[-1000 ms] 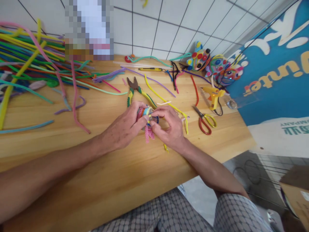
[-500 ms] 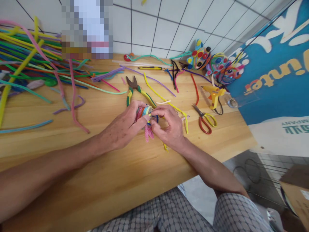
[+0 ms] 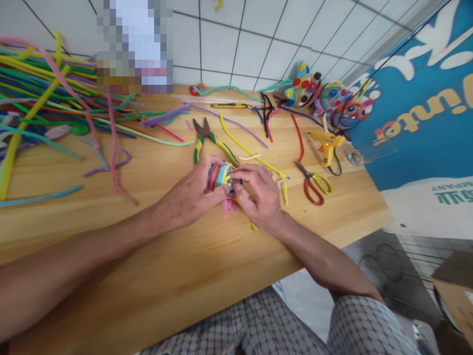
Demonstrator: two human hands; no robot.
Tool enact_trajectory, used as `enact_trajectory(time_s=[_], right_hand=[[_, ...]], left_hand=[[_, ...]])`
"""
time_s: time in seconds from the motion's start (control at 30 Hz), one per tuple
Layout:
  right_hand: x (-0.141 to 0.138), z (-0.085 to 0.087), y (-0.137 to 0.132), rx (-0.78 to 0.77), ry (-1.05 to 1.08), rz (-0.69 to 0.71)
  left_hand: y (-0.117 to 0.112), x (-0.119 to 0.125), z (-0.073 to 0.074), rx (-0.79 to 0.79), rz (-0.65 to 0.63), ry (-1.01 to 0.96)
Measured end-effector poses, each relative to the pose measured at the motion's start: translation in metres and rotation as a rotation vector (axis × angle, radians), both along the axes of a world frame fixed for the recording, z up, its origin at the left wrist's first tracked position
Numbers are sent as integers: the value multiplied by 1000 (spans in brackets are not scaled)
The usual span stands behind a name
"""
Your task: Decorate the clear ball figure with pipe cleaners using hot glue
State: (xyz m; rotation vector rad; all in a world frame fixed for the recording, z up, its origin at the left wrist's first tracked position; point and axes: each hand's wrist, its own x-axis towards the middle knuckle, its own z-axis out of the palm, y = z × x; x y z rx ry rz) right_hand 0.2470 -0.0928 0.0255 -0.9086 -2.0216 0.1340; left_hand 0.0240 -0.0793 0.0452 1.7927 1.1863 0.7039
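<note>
A small craft piece (image 3: 220, 176), wound in pink, orange, blue and yellow pipe cleaners with clear plastic showing at its right end, is held just above the table. My left hand (image 3: 192, 190) is closed around its left side, thumb along the near face. At the right end, the thumb and fingertips of my right hand (image 3: 258, 195) pinch close to a dark blue pipe cleaner; the exact spot is partly hidden. Curly pink pipe cleaners (image 3: 229, 207) hang below the piece. Pliers (image 3: 207, 135) with green and yellow handles lie just beyond my hands.
Scissors (image 3: 312, 185) and a yellow hot glue gun (image 3: 327, 145) lie on the right. Several colourful finished figures (image 3: 325, 96) stand at the back by a blue board. A pile of pipe cleaners (image 3: 44, 98) covers the left. A yellow utility knife (image 3: 229, 105) lies near the wall.
The craft piece has turned slightly in my hands, showing more of its bands and clear plastic end. My right fingers have shifted a little at that end.
</note>
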Motion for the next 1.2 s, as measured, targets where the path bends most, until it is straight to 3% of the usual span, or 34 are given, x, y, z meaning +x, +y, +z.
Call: enact_trajectory(time_s=[1.2], right_hand=[[-2,-2,-3,-49,-5,-13]], left_hand=[[-1,0,3,29,27,48]])
